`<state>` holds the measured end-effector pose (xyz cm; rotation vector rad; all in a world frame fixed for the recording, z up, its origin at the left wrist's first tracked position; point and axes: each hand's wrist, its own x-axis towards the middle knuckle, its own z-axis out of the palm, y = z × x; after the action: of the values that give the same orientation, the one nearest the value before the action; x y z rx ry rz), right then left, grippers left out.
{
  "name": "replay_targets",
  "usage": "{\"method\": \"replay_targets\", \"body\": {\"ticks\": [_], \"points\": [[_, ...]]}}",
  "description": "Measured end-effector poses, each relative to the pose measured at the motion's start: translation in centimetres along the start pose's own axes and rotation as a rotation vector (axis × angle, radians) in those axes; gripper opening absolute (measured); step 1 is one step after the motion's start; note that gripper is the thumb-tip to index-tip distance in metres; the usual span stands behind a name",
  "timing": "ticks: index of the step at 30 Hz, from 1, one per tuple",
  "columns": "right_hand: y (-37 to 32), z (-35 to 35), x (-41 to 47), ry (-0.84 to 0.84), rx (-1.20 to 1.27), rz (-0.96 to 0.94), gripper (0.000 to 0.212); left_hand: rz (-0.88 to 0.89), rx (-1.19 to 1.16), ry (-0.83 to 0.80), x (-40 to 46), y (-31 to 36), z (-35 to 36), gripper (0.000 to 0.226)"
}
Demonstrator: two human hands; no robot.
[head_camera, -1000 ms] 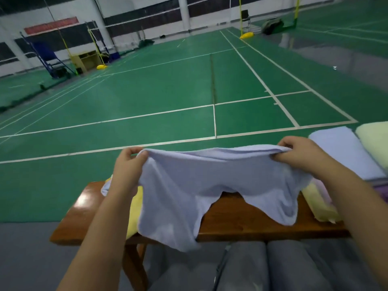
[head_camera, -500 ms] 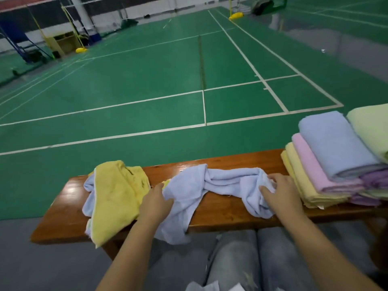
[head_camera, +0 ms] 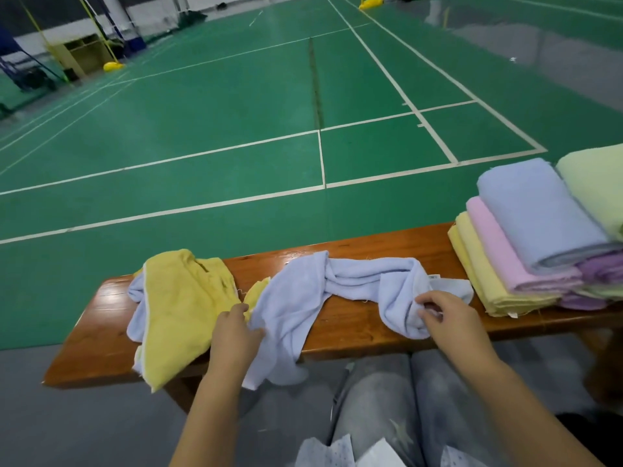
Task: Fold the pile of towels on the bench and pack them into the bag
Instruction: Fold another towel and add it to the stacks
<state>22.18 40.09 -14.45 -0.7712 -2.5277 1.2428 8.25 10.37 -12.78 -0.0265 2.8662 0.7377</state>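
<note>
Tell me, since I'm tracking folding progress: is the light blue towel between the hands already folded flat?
No, the light blue towel lies bunched and twisted across the bench, one end hanging over the near edge.

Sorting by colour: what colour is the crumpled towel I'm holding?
Pale lavender-blue crumpled towel, head view.

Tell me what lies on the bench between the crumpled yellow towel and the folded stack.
The crumpled blue towel lies there in the head view, its near end hanging over the bench edge; both hands are on it.
</note>
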Motion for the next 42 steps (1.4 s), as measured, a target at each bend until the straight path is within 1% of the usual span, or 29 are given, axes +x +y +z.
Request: {"method": "replay_targets", "body": {"ticks": [3,4,5,8,11,12,14,18,20,22,24,27,29,32,34,35,37,39,42], "points": [[0.1,0.5,0.2,-0.143,-0.126,-0.043,0.042,0.0,0.102,-0.024,-0.2,-0.7,-0.5,0.052],[0.2,0.7,0.3,-0.161,-0.162,-0.048,0.045,-0.01,0.129,-0.023,-0.3,-0.8,-0.7,0.05],[0.3,0.9,0.3,-0.148,-0.168,-0.047,0.043,-0.026,0.15,-0.026,-0.5,-0.8,-1.0,0.047],[0.3,1.0,0.1,-0.02,-0.095,-0.029,0.021,-0.071,0.187,-0.102,-1.3,-1.0,-1.4,0.036],[0.1,0.8,0.0,0.049,-0.035,-0.051,0.005,-0.049,0.172,-0.145,-2.1,-1.5,-0.7,0.022],[0.1,0.7,0.0,0.067,-0.008,-0.059,0.004,-0.046,0.142,-0.131,-2.2,-1.7,-0.4,0.021],[0.2,0.6,-0.1,0.121,0.027,-0.072,0.007,-0.029,0.108,-0.088,-2.3,-1.9,0.1,0.027],[0.3,0.5,-0.3,0.237,-0.001,-0.018,0.017,0.011,0.146,-0.097,-2.5,-2.0,0.3,0.03],[0.5,0.3,-0.3,0.215,-0.035,0.008,0.02,0.011,0.149,-0.092,-2.7,-2.0,0.2,0.029],[0.4,-0.2,-0.3,0.113,-0.038,0.033,0.023,0.028,0.129,-0.081,-3.1,-1.6,-0.2,0.028],[-0.3,-0.8,-0.3,0.012,0.041,0.082,0.023,0.055,0.04,-0.091,-3.6,-0.5,-0.9,0.026],[-2.1,-1.4,-0.6,-0.06,0.195,0.081,0.015,0.129,-0.196,-0.154,-4.6,2.5,-2.3,0.021],[-3.8,-1.6,-1.0,-0.078,0.181,0.004,0.013,0.19,-0.341,-0.204,-5.5,5.0,-2.9,0.017],[-6.3,-1.8,-2.1,-0.049,0.159,-0.085,0.018,0.274,-0.514,-0.295,-7.0,8.6,-3.0,0.014],[-7.4,-2.0,-2.8,-0.017,0.158,-0.193,0.011,0.3,-0.591,-0.332,-7.8,10.4,-2.6,0.01],[-7.7,-2.2,-3.0,-0.02,0.147,-0.243,0.011,0.299,-0.623,-0.346,-8.1,11.1,-2.4,0.006],[-8.2,-2.4,-3.5,-0.057,0.123,-0.29,0.019,0.283,-0.681,-0.368,-8.6,12.1,-1.9,0.002],[-8.6,-2.6,-3.8,-0.098,0.134,-0.274,0.022,0.255,-0.736,-0.403,-8.9,12.7,-1.5,0.003],[-9.0,-2.6,-4.1,-0.111,0.188,-0.248,0.028,0.185,-0.833,-0.481,-9.3,13.0,-1.2,0.009]]}}
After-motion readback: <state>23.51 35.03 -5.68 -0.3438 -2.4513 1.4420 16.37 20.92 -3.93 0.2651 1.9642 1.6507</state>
